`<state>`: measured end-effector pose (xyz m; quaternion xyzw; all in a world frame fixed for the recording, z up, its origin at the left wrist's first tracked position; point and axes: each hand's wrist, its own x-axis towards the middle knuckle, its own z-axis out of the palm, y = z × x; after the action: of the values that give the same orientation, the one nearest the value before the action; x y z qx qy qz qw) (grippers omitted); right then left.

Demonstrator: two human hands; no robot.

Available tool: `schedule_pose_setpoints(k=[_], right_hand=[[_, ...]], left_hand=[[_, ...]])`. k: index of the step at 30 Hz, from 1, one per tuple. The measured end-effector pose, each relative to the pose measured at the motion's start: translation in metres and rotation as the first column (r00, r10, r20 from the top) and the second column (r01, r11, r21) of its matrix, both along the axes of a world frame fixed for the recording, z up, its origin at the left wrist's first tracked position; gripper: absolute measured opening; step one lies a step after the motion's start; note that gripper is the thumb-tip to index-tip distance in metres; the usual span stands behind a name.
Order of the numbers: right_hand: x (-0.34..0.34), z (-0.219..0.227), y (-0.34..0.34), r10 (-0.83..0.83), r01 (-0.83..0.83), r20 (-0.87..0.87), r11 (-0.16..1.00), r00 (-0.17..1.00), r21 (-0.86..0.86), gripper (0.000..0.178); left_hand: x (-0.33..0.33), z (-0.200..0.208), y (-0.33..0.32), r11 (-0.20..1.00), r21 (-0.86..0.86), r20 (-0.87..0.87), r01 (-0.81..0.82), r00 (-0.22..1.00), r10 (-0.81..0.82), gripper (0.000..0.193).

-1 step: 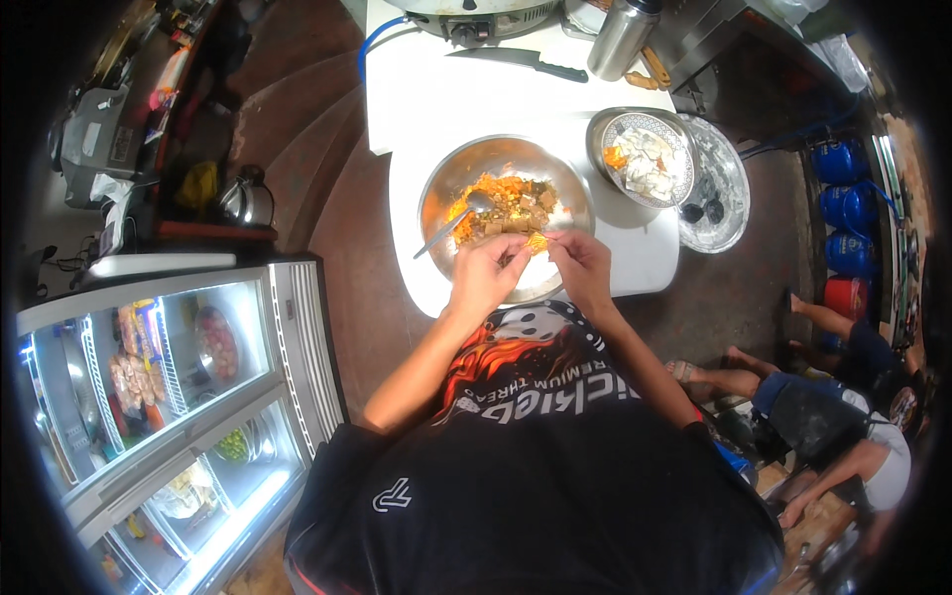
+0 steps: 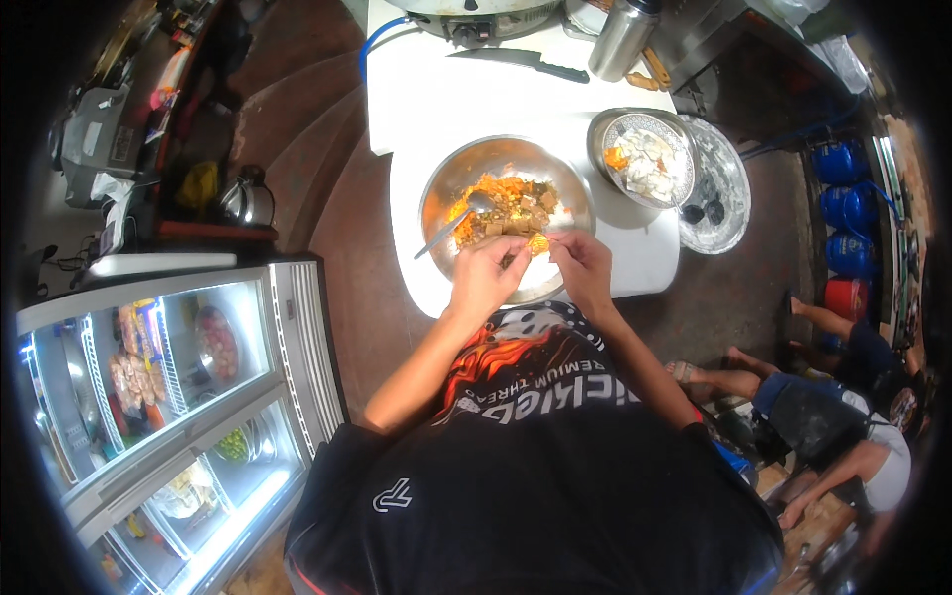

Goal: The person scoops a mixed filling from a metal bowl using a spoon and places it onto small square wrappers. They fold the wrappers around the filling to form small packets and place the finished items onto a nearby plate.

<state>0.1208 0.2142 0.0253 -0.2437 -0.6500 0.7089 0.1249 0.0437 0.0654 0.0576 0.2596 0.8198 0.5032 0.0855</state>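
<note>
Both my hands meet over the near rim of a large steel bowl (image 2: 436, 178). Between their fingertips is a small shiny yellow-orange wrapper (image 2: 538, 244). My left hand (image 2: 488, 268) pinches its left side; my right hand (image 2: 583, 266) pinches its right side. Whether anything is inside the wrapper cannot be seen. In the bowl lie orange chopped bits (image 2: 496, 188), brown block-like pieces (image 2: 535, 211) and darker bits. A metal spoon (image 2: 480, 202) leans among them, its handle over the left rim. My hands cover part of the near side of the bowl.
On the white table (image 2: 407, 109) are a large knife (image 2: 526, 63), a steel flask (image 2: 623, 42) and a round appliance (image 2: 476, 25). Right of the bowl, a patterned plate (image 2: 650, 159) holds whitish scraps and orange pieces. A glass-door fridge (image 2: 178, 397) stands left; another person (image 2: 813, 416) is at right.
</note>
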Motion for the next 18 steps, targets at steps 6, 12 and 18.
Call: schedule_pose_setpoints(k=[6, 12, 18], right_hand=[[-0.002, 0.011, -0.002, 0.003, -0.007, 0.031, 0.989, 1.0, 0.144, 0.011], [0.004, -0.003, -0.002, 0.109, -0.101, -0.079, 0.99, 0.991, 0.099, 0.01], [0.006, -0.009, 0.003, 0.042, -0.061, -0.069, 0.95, 0.997, -0.305, 0.008]], left_hand=[[0.001, 0.008, 0.003, 0.998, -0.069, -0.087, 0.014, 0.996, -0.02, 0.023], [0.0, -0.001, 0.002, 0.993, -0.117, -0.232, 0.004, 0.972, -0.032, 0.017], [-0.005, -0.016, -0.003, 0.979, -0.181, -0.147, 0.095, 0.981, -0.123, 0.016]])
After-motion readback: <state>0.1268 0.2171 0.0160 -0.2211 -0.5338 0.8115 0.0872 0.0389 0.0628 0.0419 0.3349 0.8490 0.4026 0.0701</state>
